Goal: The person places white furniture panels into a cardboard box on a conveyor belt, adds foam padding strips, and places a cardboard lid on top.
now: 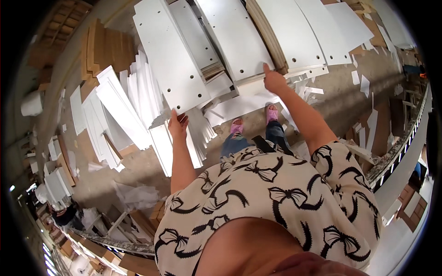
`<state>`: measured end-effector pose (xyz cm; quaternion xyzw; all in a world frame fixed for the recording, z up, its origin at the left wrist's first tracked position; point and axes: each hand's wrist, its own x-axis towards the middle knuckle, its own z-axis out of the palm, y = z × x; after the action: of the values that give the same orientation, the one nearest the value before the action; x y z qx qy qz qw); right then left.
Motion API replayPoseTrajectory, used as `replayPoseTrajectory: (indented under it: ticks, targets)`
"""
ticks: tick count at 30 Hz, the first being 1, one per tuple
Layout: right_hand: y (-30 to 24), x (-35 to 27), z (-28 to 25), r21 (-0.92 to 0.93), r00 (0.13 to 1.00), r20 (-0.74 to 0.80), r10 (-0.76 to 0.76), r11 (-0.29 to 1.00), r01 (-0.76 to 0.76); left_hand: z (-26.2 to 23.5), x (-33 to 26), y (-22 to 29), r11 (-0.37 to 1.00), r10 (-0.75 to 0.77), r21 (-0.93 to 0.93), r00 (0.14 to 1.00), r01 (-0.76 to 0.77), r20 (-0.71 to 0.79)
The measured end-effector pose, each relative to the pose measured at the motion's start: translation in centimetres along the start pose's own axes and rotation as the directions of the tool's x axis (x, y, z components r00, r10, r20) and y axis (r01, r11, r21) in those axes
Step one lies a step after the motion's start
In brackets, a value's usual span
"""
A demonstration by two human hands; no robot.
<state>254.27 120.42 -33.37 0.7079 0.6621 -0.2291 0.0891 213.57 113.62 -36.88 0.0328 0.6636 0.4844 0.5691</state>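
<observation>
At the front of the person lies a long, flat white board with round dark holes (172, 50). Its face is smooth, and its near end meets the left hand (177, 125). Those fingers are loosely bent and apart, one tip at the edge. The right hand (275, 83) sets one straight finger by the corner of a second long white board (232, 37); its other fingers are folded, and I can't tell if they grip underneath. Down in the gap between these boards sits a lower white board with little holes (195, 34). To the left are thin white strips (142, 89) and flat brown pieces in a pile (110, 50). A flat white piece (244, 108) lies just ahead of the pink slippers (272, 115). Crumpled see-through plastic (136, 195) lies further back, on the left.
</observation>
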Motion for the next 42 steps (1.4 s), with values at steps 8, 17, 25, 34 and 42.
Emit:
replayPoseTrajectory:
  ticks: [8, 17, 25, 34, 42]
  targets:
    - [2.6, -8.2, -3.1, 0.137, 0.958, 0.107, -0.266, 0.958, 0.251, 11.6, -7.1, -1.6, 0.569, 0.734, 0.466, 0.674, -0.678, 0.083]
    - [24.5, -1.7, -14.1, 0.029, 0.645, -0.762, 0.051, 0.999, -0.045, 35.3, -17.9, -6.5, 0.355, 0.318, 0.705, 0.789, -0.613, 0.526]
    - [30.7, 0.3, -15.8, 0.499, 0.883, -0.453, 0.124, 0.856, 0.136, 33.1, -14.6, -4.1, 0.863, 0.122, 0.414, 0.913, -0.291, 0.388]
    - [32.5, -6.0, -19.6, 0.730, 0.965, -0.167, 0.203, 0.683, -0.018, 33.8, -13.7, -4.8, 0.925, 0.056, 0.303, 0.869, -0.230, 0.491]
    - [24.8, -8.2, -17.9, 0.674, 0.848, -0.448, 0.283, 0.731, 0.113, 28.8, -15.8, -0.6, 0.958, 0.168, 0.117, 0.843, -0.262, 0.511]
